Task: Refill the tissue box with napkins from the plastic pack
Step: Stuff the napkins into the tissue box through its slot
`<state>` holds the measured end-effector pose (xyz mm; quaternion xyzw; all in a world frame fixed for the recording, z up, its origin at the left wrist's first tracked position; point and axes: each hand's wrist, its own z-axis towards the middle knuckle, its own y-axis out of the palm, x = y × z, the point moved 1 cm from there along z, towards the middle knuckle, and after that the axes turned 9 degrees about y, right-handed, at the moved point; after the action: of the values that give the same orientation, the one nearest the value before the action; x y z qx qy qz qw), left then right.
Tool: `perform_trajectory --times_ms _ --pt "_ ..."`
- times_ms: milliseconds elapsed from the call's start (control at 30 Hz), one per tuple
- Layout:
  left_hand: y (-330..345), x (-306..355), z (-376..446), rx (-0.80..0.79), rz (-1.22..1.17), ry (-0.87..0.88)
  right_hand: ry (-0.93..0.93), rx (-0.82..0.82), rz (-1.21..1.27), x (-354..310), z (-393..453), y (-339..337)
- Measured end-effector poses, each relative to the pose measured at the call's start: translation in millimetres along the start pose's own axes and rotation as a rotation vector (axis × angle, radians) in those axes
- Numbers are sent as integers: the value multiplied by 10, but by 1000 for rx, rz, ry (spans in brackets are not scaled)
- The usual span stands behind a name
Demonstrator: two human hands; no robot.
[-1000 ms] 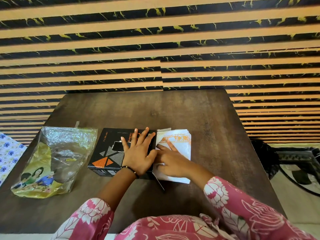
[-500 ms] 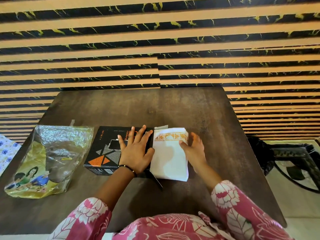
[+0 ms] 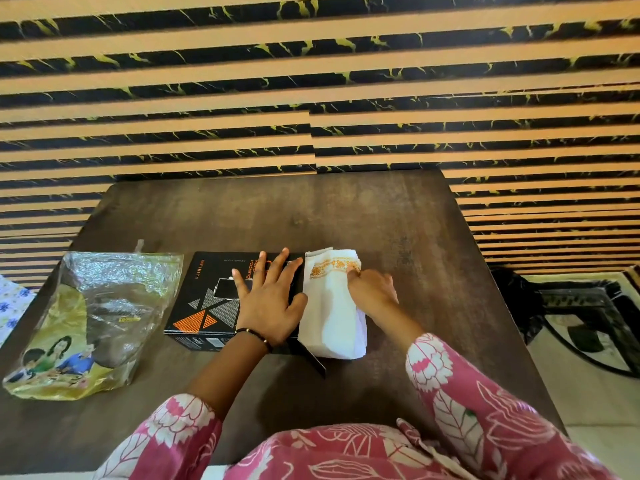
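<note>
Left hand [image 3: 268,299] flat on top of the black tissue box [image 3: 211,299], fingers straight and spread, palm down over the lid near its right end; a pressing hold, nothing gripped. Likely there to pin the box against sliding while the stack goes in from the side. Right hand [image 3: 374,292] curled over the far right part of the napkins [image 3: 330,306], fingertips on the orange printed band; whether pinching the top sheets or only pushing on them cannot be told from this angle.

Napkins as a white stack lying directly right of the left hand, pressed against the box's right end, where a dark end flap [image 3: 310,358] hangs open toward the person. Stack mostly outside the box, only its left edge meeting the opening, so judged as the feeding-in step, not yet finished. Stack looks about as wide as the box end, so probably a snug fit, with corners liable to catch or fan out unless squared first; hence, perhaps, the right hand at the loose far edge.

Plastic pack [image 3: 86,323] well to the left of the left hand, apart from the box, crumpled and slack, yellow print at its lower part, seemingly emptied of napkins though its inside is not clear enough to say. All of it on the dark tabletop [image 3: 346,216], beyond both hands bare up to the striped wall [image 3: 311,81]. Pink floral sleeves [image 3: 467,410] on both arms; thin black bracelet [image 3: 254,336] at the left wrist.
</note>
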<state>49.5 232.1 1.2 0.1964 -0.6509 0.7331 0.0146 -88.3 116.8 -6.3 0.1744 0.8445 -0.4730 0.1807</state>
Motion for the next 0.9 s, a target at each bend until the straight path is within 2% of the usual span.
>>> perform_trajectory --times_ms 133,433,600,733,900 --pt "-4 -2 2 -2 2 0 59 -59 28 47 68 -47" --pt "8 -12 5 6 9 3 -2 -241 25 359 -173 122" --pt "10 -5 13 7 3 6 -9 -259 -16 222 -240 161" --pt "7 -14 16 -4 18 5 4 -326 79 98 -290 165" --pt "12 -14 5 2 14 3 74 -335 79 262 -219 140"
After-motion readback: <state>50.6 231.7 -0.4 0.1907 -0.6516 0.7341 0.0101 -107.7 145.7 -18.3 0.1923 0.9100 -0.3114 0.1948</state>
